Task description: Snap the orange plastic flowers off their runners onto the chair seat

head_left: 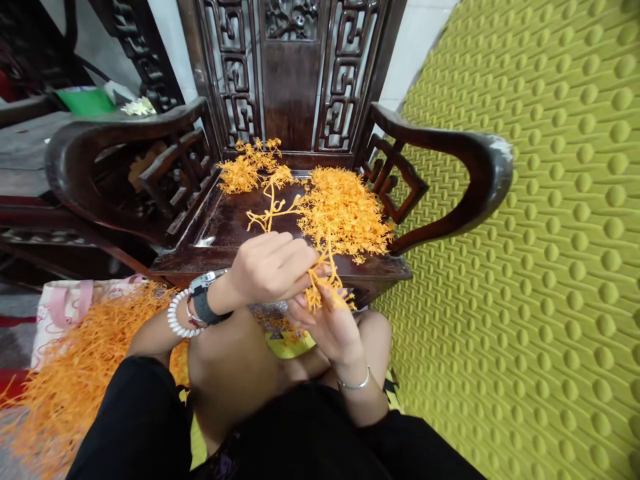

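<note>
Dark carved chair [290, 87] carries a heap of orange sprigs [345, 213] on its seat; another sprig [323, 290] is pinched between the curled left hand [270, 267] and the half-closed right hand [325, 327]. (It looks light and brittle, best held by the main stem.)

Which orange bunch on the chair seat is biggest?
The dense heap at the right of the seat; the clump by the backrest and the thin sprig are smaller.

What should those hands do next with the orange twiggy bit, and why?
Probably lay the orange branching sprig down on the dark carved-wood chair seat, beside the fluffy orange heap. The right hand holds it just past the seat's front edge, the left hand touches it, and similar sprigs already lie there.
</note>
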Demonstrator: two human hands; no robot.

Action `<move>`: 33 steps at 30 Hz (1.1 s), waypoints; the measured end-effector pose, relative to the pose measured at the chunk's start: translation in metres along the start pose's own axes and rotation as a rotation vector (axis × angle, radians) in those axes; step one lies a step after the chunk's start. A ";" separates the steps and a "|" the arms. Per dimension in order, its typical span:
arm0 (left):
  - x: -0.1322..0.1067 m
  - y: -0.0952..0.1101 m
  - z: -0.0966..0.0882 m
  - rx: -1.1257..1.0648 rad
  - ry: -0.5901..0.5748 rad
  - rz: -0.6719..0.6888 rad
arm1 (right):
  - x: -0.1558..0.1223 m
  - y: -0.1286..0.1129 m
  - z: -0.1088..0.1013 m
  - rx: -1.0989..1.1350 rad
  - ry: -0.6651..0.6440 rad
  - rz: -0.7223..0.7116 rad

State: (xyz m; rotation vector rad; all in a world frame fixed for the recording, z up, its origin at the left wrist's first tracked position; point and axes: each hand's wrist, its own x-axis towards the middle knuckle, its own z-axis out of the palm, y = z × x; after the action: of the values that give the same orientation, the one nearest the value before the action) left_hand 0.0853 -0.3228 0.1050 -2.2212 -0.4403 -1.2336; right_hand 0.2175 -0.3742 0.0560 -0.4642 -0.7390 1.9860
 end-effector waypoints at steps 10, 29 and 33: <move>0.000 -0.006 -0.005 0.053 -0.213 0.212 | 0.015 -0.025 -0.025 0.307 -0.054 0.199; -0.010 0.008 -0.013 -0.230 -0.175 0.040 | 0.008 -0.016 -0.006 -0.094 0.136 -0.489; -0.012 0.008 -0.019 -0.541 -0.021 -0.202 | -0.014 -0.015 -0.010 -0.346 0.193 -0.610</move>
State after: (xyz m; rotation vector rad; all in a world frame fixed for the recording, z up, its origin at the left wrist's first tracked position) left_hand 0.0703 -0.3414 0.1002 -2.6919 -0.3769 -1.5825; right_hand 0.2401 -0.3774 0.0590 -0.5450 -0.9694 1.2334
